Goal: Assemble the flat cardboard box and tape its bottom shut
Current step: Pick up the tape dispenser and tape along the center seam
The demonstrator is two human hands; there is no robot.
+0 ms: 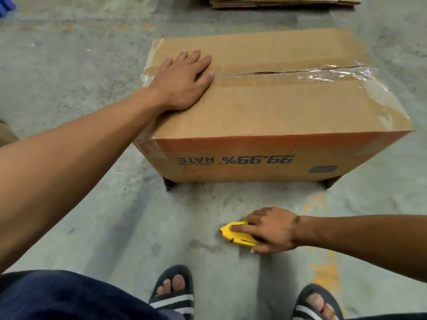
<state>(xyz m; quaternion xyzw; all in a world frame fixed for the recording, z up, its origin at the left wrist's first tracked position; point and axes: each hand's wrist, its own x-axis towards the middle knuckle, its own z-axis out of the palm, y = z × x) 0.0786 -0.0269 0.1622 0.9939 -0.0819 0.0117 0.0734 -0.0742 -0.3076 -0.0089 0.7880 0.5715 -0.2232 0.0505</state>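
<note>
My left hand (pixel 182 83) lies flat and open at the box's (pixel 265 116) left end, on the taped seam (pixel 300 71). The seam runs rightward, away from that hand. My right hand (pixel 270 229), fingers closed on the yellow cutter (pixel 233 232), is on the floor (pixel 80 215) near the box's front edge.

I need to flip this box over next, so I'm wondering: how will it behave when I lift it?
The cardboard box probably lifts light for its size, since it looks freshly assembled and likely empty. It may flex: the seam under the clear tape gapes a little. Its broad, low shape should slide on the concrete floor rather than tip.
</note>
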